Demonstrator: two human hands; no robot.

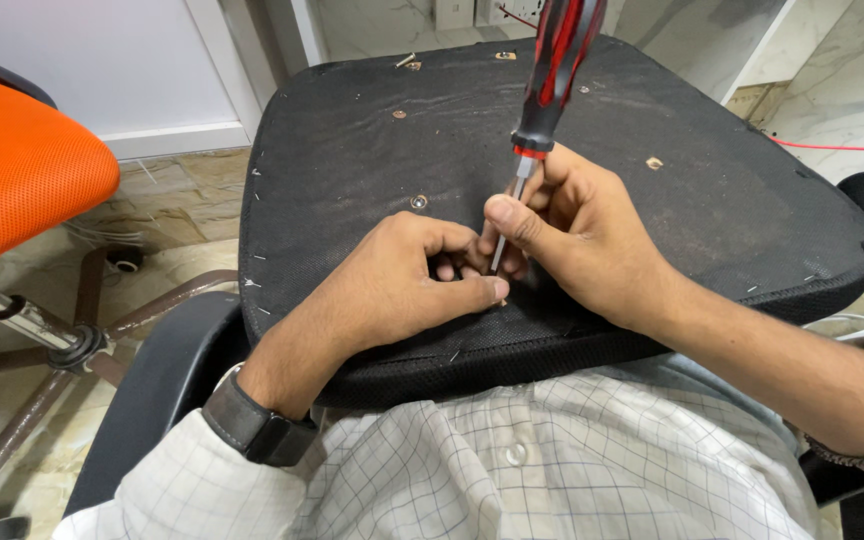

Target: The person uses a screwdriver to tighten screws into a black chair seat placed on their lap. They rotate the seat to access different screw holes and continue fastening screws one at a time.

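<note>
Orange chair [22,165] far left, idle. Black seat pad [352,150] upside down across lap, underside up for access. Left hand [392,285] curled, fingertips pinched tight at screwdriver tip, prob. steadying it. Right hand [577,230] clamped on shaft of red/black screwdriver [552,75], upright, tip on pad

Screwdriver [555,70]: red-and-black handle, red collar, silver shank. Seat [652,220]: black fabric, dusty grey-brown smudges, small silvery staples. Shirt [552,460]: white, thin dark grid check. Watch [252,425]: black strap. Chair [12,170] at left: orange mesh, brown legs. Floor [167,215]: beige marble, veined.
</note>
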